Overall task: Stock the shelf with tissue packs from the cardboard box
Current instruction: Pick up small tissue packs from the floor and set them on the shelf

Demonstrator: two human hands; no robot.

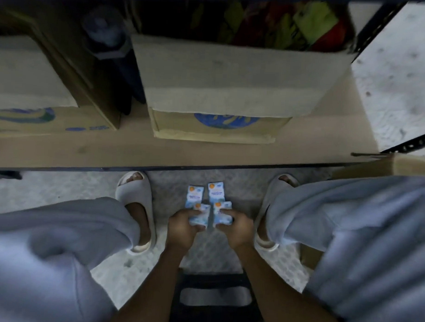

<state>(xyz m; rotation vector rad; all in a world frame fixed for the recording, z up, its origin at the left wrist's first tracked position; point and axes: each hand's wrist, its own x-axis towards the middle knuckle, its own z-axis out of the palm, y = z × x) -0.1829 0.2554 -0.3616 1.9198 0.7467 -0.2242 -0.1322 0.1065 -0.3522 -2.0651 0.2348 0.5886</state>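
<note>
Fingers (pixel 195 212) of left hand (pixel 181 228), right hand (pixel 236 230) each grip a tissue pack (pixel 202 220); shallow hold could slip during lift.

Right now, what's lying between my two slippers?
Head view: four tissue packs, the nearer two held by the left hand and right hand.

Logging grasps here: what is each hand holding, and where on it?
The left hand grips one small blue-and-white tissue pack by its near end; right hand grips the neighbouring pack likewise.
</note>
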